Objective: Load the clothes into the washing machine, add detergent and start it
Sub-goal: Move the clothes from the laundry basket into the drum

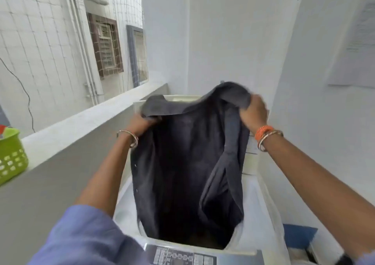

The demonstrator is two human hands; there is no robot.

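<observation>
Both hands grip dark shirt [182, 153] | left hand [142, 123], right hand [255, 112] | hanging into washing machine [261, 208]

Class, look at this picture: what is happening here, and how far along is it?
A person holds a dark grey shirt up by its top, the left hand and right hand each gripping a side. It hangs over the open top of the washing machine, its lower end dipping into the drum. A green basket sits on the ledge at left.

left sleeve [85, 238]: blue-violet | left wrist: metal bangle [129, 138] | right wrist: orange bangles [263, 132], metal bangle
</observation>
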